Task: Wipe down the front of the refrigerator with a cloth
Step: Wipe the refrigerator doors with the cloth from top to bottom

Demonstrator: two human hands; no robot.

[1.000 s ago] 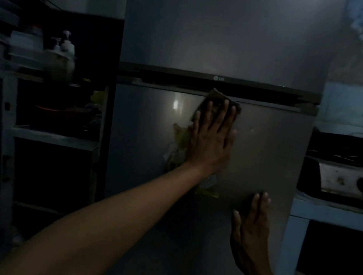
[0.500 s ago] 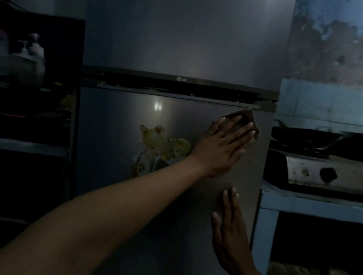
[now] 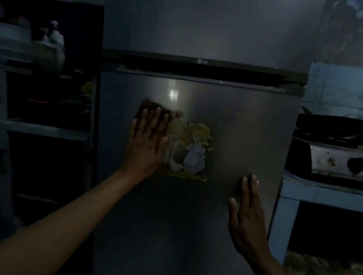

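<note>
1. The refrigerator (image 3: 188, 209) is seen front-on in dim light, with a dark band separating the upper door from the lower door.
2. The left hand (image 3: 146, 143) is laid flat, fingers spread, on the left part of the lower door.
3. A dark cloth (image 3: 154, 107) is pressed against the door beneath the left fingers; only its upper edge is visible above the fingertips, and it is blurred.
4. A sticker (image 3: 189, 148) of two cartoon figures is fixed to the door immediately right of the left hand, with its left edge covered by that hand.
5. The right hand (image 3: 246, 219) is held open and empty, palm flat on the door, lower and nearer the right edge.
6. A stove (image 3: 347, 163) carrying a dark pan (image 3: 334, 126) is located on the blue counter (image 3: 332, 197) to the right.
7. Shelves (image 3: 34, 128) with bottles are located to the left.
</note>
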